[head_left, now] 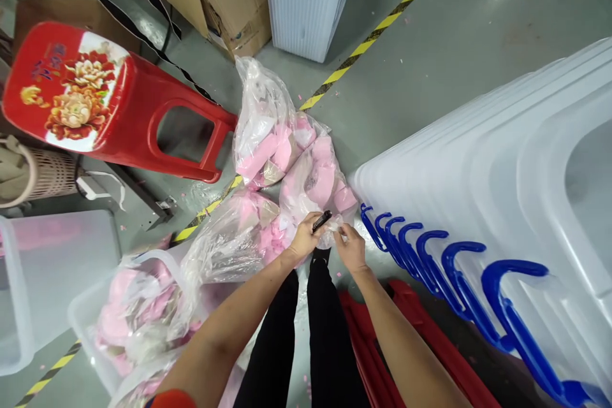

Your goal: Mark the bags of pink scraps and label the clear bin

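Note:
Between my feet and the stool, a clear plastic bag [321, 180] of pink pieces stands on the floor. My left hand [304, 239] is closed around what looks like a black marker [322, 222], near the bag's gathered top. At that same gathered plastic, the fingers of my right hand [351, 248] are pinched on the bag. Two more clear bags lie close by: one behind [262, 134] with pink pieces, and one to the left [234, 233]. What is under my left fingers is partly hidden.
A red stool [176, 121] stands at the left, by a pink basket [52, 169]. Stacked translucent bins with blue handles [433, 255] rise at the right. A filled bin [98, 331] is lower left. Cardboard box [234, 0] and yellow-black floor tape [363, 48] lie beyond.

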The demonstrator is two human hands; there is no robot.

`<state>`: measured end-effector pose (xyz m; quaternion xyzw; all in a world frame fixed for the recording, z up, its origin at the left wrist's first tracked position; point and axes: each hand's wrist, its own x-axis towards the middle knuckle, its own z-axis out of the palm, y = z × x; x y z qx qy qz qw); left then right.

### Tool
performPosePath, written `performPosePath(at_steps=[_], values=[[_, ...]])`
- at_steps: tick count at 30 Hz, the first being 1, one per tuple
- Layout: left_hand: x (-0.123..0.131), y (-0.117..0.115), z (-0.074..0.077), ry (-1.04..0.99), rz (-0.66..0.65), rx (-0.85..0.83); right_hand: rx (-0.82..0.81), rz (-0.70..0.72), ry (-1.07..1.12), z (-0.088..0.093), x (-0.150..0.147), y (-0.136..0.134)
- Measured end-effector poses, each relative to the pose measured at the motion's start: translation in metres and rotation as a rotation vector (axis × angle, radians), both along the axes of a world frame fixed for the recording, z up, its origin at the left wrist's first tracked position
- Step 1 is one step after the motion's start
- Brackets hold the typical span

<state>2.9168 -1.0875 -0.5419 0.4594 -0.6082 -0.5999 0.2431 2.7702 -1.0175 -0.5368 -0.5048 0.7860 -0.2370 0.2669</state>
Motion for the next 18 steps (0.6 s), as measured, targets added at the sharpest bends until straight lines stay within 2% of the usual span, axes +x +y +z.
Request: performPosePath(at_steps=[2, 4, 7, 8, 10, 12, 14, 16, 18], values=[[0.009, 0.006, 0.013, 0.026, -0.052, -0.137, -0.08, -0.029, -0.03, 0.018, 0.01, 0.001], [0.018, 0.014, 0.028, -0.009, -0.085, -0.279, -0.148, -0.022, -0.076, 0.043, 0.021, 0.001], [0.03, 0.019, 0.05, -0.131, -0.02, -0.34, -0.207, -0.015, -0.22, 0.083, 0.036, -0.001], [0.035, 0.018, 0.057, -0.174, 0.039, -0.311, -0.193, -0.087, -0.278, 0.093, 0.039, -0.002], [0.047, 0.011, 0.07, -0.247, 0.224, -0.17, -0.107, -0.336, -0.447, 0.108, 0.044, -0.003], [0.062, 0.004, 0.081, -0.265, 0.459, 0.034, 0.009, -0.597, -0.7, 0.111, 0.046, 0.006], [0.077, 0.001, 0.091, -0.227, 0.622, 0.207, 0.116, -0.731, -0.901, 0.106, 0.044, 0.025], [0.087, 0.004, 0.102, -0.167, 0.634, 0.3, 0.194, -0.687, -0.867, 0.098, 0.037, 0.047], [0.09, 0.008, 0.112, -0.09, 0.509, 0.334, 0.22, -0.454, -0.653, 0.09, 0.025, 0.054]])
